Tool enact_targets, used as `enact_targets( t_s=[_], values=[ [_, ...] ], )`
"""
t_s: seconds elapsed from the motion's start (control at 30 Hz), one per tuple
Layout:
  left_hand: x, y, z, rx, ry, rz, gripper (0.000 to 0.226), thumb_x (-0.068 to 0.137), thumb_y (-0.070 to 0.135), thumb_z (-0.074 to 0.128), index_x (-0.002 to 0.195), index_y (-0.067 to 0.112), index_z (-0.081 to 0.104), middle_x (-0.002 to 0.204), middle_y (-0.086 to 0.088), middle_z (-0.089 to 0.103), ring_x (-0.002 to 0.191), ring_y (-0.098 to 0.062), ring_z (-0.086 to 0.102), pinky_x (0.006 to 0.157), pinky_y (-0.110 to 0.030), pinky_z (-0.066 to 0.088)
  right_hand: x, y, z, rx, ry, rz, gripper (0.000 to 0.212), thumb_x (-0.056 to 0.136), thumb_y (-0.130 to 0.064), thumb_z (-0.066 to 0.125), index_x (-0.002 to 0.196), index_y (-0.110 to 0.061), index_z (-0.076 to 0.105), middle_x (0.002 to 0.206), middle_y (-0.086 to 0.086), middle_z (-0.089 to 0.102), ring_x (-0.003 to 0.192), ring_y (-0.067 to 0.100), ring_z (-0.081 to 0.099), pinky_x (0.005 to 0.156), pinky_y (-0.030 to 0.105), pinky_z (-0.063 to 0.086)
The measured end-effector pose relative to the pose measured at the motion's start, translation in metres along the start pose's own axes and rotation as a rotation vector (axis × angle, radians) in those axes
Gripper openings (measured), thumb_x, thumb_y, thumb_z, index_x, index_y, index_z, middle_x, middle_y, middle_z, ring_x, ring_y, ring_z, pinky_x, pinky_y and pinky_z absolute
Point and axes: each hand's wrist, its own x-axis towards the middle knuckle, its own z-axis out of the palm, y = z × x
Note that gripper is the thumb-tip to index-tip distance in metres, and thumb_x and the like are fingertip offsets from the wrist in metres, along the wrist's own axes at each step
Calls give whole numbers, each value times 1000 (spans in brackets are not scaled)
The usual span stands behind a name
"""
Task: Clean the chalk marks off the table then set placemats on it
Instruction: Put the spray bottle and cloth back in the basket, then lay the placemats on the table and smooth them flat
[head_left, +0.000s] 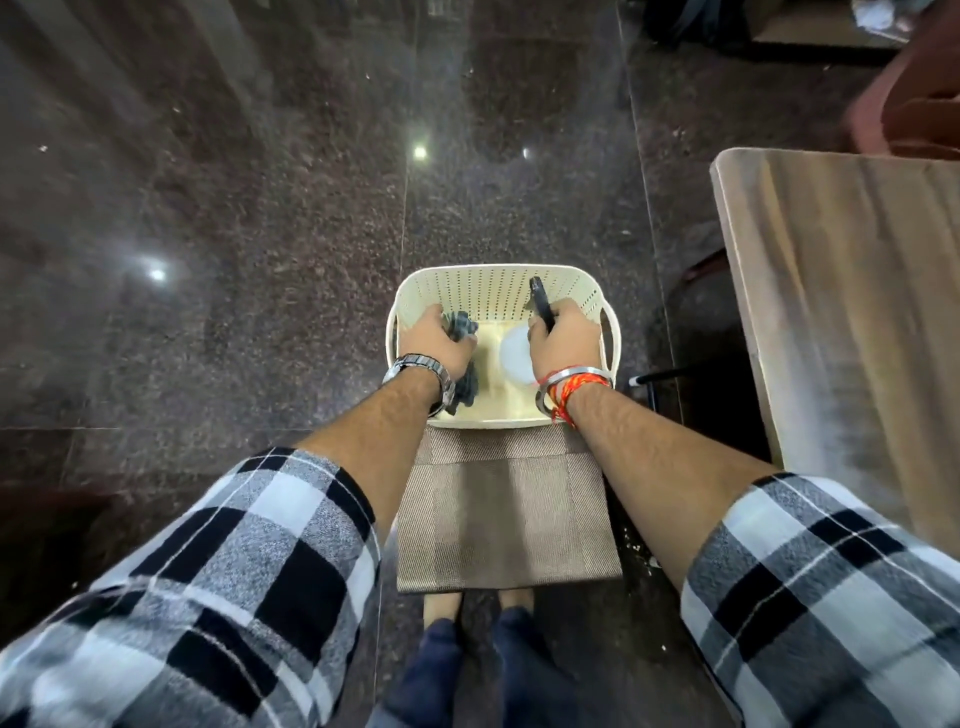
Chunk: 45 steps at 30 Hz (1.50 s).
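Observation:
A cream perforated basket (493, 291) stands on the dark floor in front of me. Inside it, my left hand (434, 340) is closed around a dark grey cloth (462, 327). Over the basket's right half, my right hand (563, 338) grips the black trigger head of a spray bottle (540, 304), whose white body (514, 353) shows below the hand. A stack of beige woven placemats (506, 514) lies on the floor between the basket and my feet. The wooden table (841, 291) is at the right, its top pale and streaked.
Polished dark granite floor (234, 234) spreads to the left and ahead. A black table leg (660, 375) sticks out beside the basket on the right. A reddish chair (914, 114) stands at the upper right behind the table.

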Motion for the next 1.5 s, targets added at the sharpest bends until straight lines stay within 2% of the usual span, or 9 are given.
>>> enact_targets(
  t_s=[0.23,0.33,0.47,0.57,0.73,1.0,1.13,1.23,1.5],
  values=[
    [-27,-35,-18,-79,204,59,43,90,22,60,132,16,56,127,-8,64,107,-25,64,97,-33,49,-16,6,-6,38,17,-22,35,91,-19,62,121,0,58,110,22,67,102,38,63,75,31,44],
    [-48,-44,-28,-47,446,111,27,91,20,56,115,13,66,111,-8,68,99,-26,64,88,-31,47,-39,18,-13,106,281,-147,30,89,-16,64,114,0,64,109,18,67,101,34,61,90,40,48],
    [-84,-83,-20,-131,616,-70,19,90,15,54,103,6,67,106,-16,59,91,-36,59,80,-34,43,-96,65,-6,285,563,-45,10,86,-2,63,88,-8,55,89,9,54,84,24,48,80,20,38],
    [-100,-128,4,2,359,-276,25,92,14,54,112,3,64,115,-21,62,101,-41,59,86,-41,46,-119,129,22,124,351,201,16,78,6,63,92,1,59,90,18,61,85,37,56,89,46,41],
    [-107,-157,45,96,-66,-260,52,92,21,58,141,7,44,135,-19,53,122,-37,51,100,-40,42,-123,177,42,-266,-199,388,41,91,-19,61,128,-5,53,130,20,53,120,41,47,100,39,36],
    [-86,-161,51,186,-200,-399,64,88,27,66,138,3,35,132,-20,50,118,-38,52,92,-42,45,-96,175,47,-368,-311,412,61,93,-30,64,143,-4,39,147,20,37,134,42,37,105,49,39],
    [-85,-164,52,218,-237,-442,41,86,25,67,116,2,53,109,-18,63,94,-33,62,73,-36,49,-96,181,51,-344,-265,481,62,91,-26,67,144,-8,39,149,17,31,135,41,36,106,54,39],
    [-90,-164,55,220,-191,-426,19,84,21,67,91,5,60,97,-16,67,81,-31,59,67,-32,45,-97,184,51,-306,-196,515,61,88,-25,72,138,-6,44,144,20,38,132,43,40,104,52,41],
    [-96,-149,51,237,-18,-430,18,85,11,64,98,-1,67,103,-19,68,101,-35,63,73,-32,46,-102,182,35,-95,-34,475,36,87,-20,75,114,3,69,112,24,71,112,37,63,93,35,48]
  ],
)
